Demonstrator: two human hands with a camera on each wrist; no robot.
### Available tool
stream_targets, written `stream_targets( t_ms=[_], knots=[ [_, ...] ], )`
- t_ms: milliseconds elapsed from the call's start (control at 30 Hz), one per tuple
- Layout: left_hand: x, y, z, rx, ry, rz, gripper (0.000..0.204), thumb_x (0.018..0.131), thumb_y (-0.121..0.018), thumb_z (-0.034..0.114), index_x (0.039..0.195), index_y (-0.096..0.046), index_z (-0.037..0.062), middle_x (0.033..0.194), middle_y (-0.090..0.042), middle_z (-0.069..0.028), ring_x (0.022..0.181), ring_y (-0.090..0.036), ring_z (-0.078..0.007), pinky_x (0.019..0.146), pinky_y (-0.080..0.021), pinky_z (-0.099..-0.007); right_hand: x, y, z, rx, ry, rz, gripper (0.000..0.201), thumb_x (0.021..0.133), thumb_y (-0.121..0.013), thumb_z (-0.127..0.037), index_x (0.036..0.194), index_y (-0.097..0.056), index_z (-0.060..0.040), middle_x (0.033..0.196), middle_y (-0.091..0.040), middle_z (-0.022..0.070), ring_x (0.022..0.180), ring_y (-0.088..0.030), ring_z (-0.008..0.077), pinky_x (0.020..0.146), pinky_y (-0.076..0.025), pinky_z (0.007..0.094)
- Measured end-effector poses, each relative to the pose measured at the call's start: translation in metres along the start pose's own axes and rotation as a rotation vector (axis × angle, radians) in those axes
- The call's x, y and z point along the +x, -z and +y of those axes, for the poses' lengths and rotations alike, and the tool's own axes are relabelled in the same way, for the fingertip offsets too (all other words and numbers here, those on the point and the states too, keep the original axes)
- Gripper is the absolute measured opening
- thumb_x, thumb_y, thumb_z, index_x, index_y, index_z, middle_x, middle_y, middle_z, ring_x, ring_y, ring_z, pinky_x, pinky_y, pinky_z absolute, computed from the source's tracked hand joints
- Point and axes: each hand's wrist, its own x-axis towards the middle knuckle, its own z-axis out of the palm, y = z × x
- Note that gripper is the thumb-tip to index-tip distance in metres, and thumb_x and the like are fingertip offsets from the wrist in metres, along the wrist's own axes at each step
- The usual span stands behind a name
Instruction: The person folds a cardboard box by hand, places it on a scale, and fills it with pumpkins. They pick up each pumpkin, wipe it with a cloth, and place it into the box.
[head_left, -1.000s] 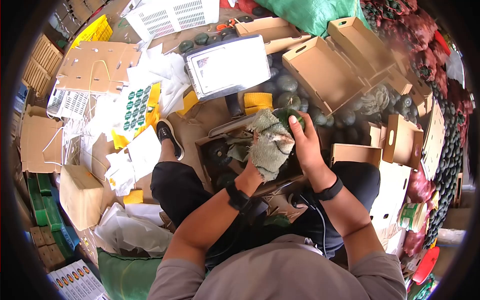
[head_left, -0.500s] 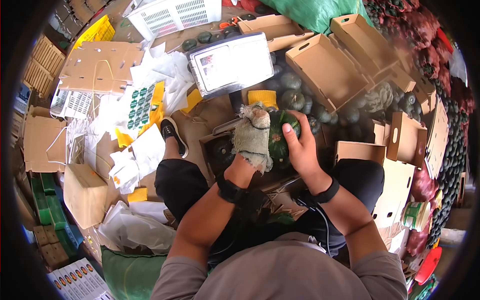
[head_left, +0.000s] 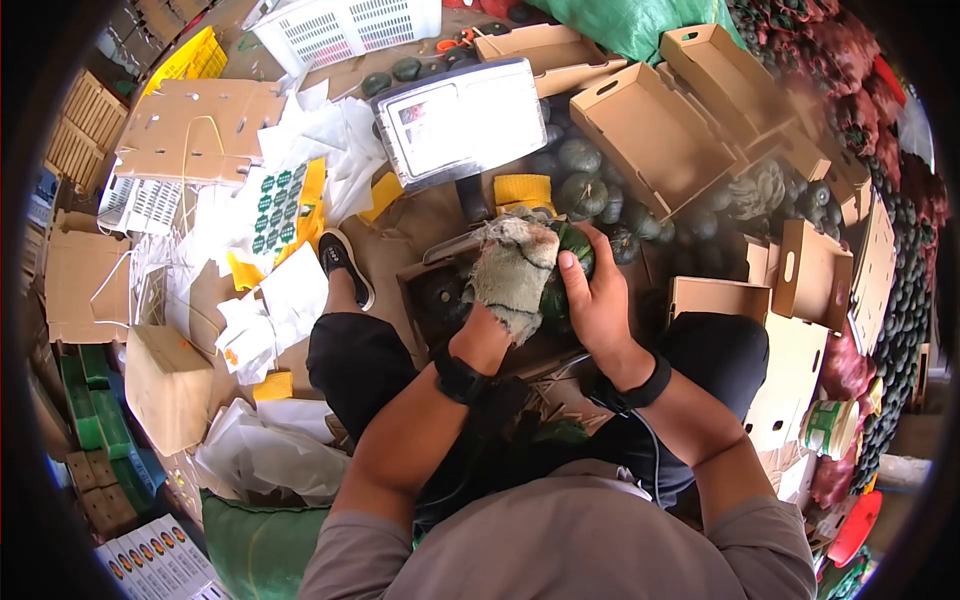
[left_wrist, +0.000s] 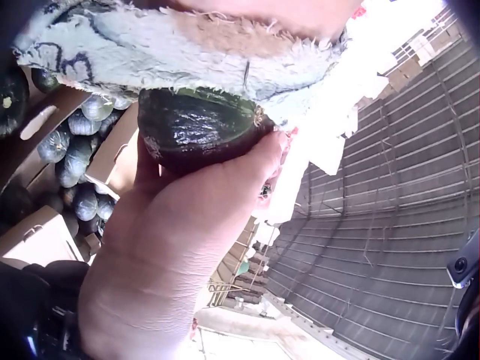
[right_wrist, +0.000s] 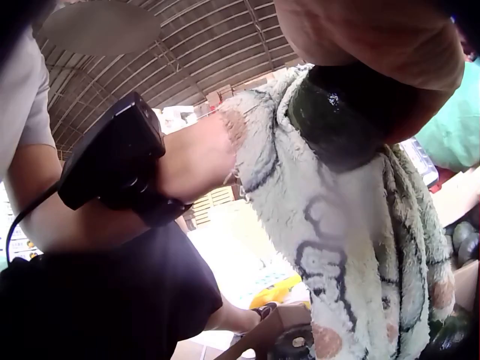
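A dark green kabocha squash [head_left: 572, 248] is held up between both hands, above an open cardboard box [head_left: 410, 300]. My right hand [head_left: 602, 305] grips its right side, thumb on the near face. Around my left hand [head_left: 486, 334] is a worn, pale green towel [head_left: 515, 268], pressed against the squash's left side; it hides most of that hand's fingers. In the left wrist view the squash [left_wrist: 199, 131] shows shiny skin between towel and right palm. Towel folds [right_wrist: 337, 255] hang below the squash in the right wrist view. Another squash [head_left: 440, 298] lies in the box.
Many squashes [head_left: 582, 195] lie on the floor ahead, beside empty cardboard trays [head_left: 655, 140]. A clear-sided bin with a white top [head_left: 465, 120] stands beyond the box. White paper sheets [head_left: 330, 140] and a cardboard sheet [head_left: 200, 130] are at left. A white crate [head_left: 350, 30] is farther back.
The squash has been turned between the hands; its broad face showed half a second ago and is now mostly behind the towel. The towel-wrapped hand has shifted left since one second ago.
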Motion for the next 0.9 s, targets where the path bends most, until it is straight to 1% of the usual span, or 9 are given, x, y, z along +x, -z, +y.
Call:
stream_targets(
  t_ms=[33, 200, 300, 333, 467, 533, 700, 833, 900],
  knots=[
    [0.001, -0.002, -0.004, 0.024, 0.015, 0.016, 0.026, 0.094, -0.049, 0.026, 0.102, -0.06, 0.0043, 0.095, -0.063, -0.0091, 0.089, -0.061, -0.0215, 0.076, -0.05, -0.0323, 0.001, -0.001, 0.001, 0.015, 0.019, -0.01, 0.043, 0.092, -0.059, -0.034, 0.122, -0.05, -0.0057, 0.099, -0.064, 0.0234, 0.092, -0.063, 0.0391, 0.078, -0.049, 0.0395],
    [0.0, -0.006, -0.011, -1.416, 0.469, -0.035, 0.025, 0.095, -0.048, 0.023, 0.107, -0.058, 0.0045, 0.095, -0.063, -0.0072, 0.085, -0.062, -0.0197, 0.073, -0.051, -0.0324, 0.018, 0.011, 0.0, 0.126, 0.022, -0.106, 0.04, 0.091, -0.06, -0.034, 0.119, -0.053, -0.0061, 0.099, -0.065, 0.0205, 0.091, -0.064, 0.0349, 0.079, -0.049, 0.0373],
    [0.0, 0.003, 0.01, 0.346, -0.171, -0.034, 0.023, 0.093, -0.046, 0.018, 0.108, -0.058, 0.0053, 0.099, -0.062, -0.007, 0.091, -0.061, -0.0241, 0.079, -0.05, -0.034, 0.025, 0.021, -0.009, -0.001, 0.077, -0.078, 0.04, 0.09, -0.061, -0.034, 0.118, -0.055, -0.0061, 0.098, -0.065, 0.0188, 0.09, -0.064, 0.0325, 0.079, -0.049, 0.0362],
    [0.002, 0.008, 0.033, 0.61, 0.004, -0.272, 0.024, 0.091, -0.046, 0.017, 0.109, -0.057, 0.0061, 0.104, -0.06, -0.0073, 0.096, -0.059, -0.0263, 0.083, -0.048, -0.0341, 0.023, 0.022, -0.012, -0.054, 0.094, -0.071, 0.04, 0.089, -0.062, -0.034, 0.118, -0.055, -0.0068, 0.098, -0.065, 0.0188, 0.091, -0.064, 0.0337, 0.08, -0.049, 0.0367],
    [-0.01, -0.005, -0.013, 0.201, -0.269, 0.003, 0.026, 0.089, -0.052, 0.02, 0.111, -0.057, 0.0069, 0.106, -0.061, -0.0083, 0.098, -0.059, -0.0239, 0.084, -0.047, -0.0336, 0.019, 0.018, -0.013, -0.063, 0.1, -0.066, 0.041, 0.088, -0.063, -0.032, 0.118, -0.054, -0.0059, 0.1, -0.064, 0.0194, 0.093, -0.063, 0.0356, 0.08, -0.049, 0.0382],
    [-0.001, -0.01, -0.029, -0.495, 0.12, -0.002, 0.027, 0.09, -0.053, 0.022, 0.112, -0.057, 0.0071, 0.106, -0.061, -0.0084, 0.099, -0.059, -0.0225, 0.086, -0.047, -0.034, 0.014, 0.015, -0.015, -0.027, 0.118, -0.067, 0.042, 0.087, -0.064, -0.031, 0.118, -0.053, -0.0053, 0.102, -0.064, 0.0199, 0.094, -0.063, 0.0364, 0.08, -0.05, 0.0387],
    [0.008, 0.011, -0.041, -1.257, 0.368, -0.387, 0.022, 0.095, -0.048, 0.018, 0.112, -0.057, 0.0063, 0.107, -0.06, -0.0059, 0.097, -0.059, -0.0161, 0.084, -0.05, -0.0312, 0.007, 0.007, -0.01, 0.182, 0.131, -0.134, 0.042, 0.087, -0.066, -0.031, 0.116, -0.053, -0.0031, 0.101, -0.063, 0.0164, 0.095, -0.062, 0.0283, 0.082, -0.048, 0.0345],
    [-0.001, -0.018, -0.032, -0.919, 0.214, -0.117, 0.026, 0.097, -0.043, 0.019, 0.116, -0.054, 0.0047, 0.107, -0.061, -0.0069, 0.097, -0.061, -0.0164, 0.081, -0.052, -0.0284, 0.005, -0.016, 0.005, 0.788, -0.405, -0.08, 0.045, 0.087, -0.067, -0.033, 0.114, -0.052, 0.0001, 0.1, -0.061, 0.0124, 0.096, -0.058, 0.0201, 0.082, -0.046, 0.0319],
    [-0.002, -0.022, -0.028, -1.121, 0.224, -0.064, 0.027, 0.097, -0.044, 0.02, 0.117, -0.054, 0.0043, 0.108, -0.061, -0.0076, 0.097, -0.061, -0.0163, 0.081, -0.052, -0.0284, 0.01, -0.013, 0.008, 0.563, -0.184, 0.0, 0.051, 0.081, -0.074, -0.03, 0.113, -0.051, 0.0011, 0.1, -0.06, 0.0147, 0.097, -0.058, 0.0262, 0.083, -0.046, 0.0343]
  ],
)
